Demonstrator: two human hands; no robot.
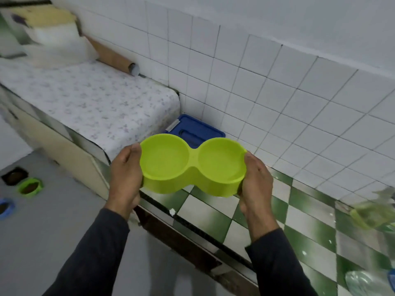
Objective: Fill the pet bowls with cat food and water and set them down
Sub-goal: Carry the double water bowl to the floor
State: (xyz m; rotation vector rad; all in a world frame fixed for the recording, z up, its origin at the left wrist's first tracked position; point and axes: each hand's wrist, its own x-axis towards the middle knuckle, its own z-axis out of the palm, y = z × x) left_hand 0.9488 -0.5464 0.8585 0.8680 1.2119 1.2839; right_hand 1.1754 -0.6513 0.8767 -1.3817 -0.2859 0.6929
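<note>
A lime-green double pet bowl is held in the air over the edge of the green-and-white checkered counter. Both of its round wells look empty. My left hand grips its left end, thumb on the rim. At the right end my right hand holds it the same way. Down on the grey floor at the far left stand a small green bowl, a black bowl and a blue bowl, each with dark contents.
A blue lidded container sits against the tiled wall behind the bowl. Left of it is a higher surface with a flowered cover, a cardboard tube and white sacks. Blurred plastic items lie at the counter's right edge.
</note>
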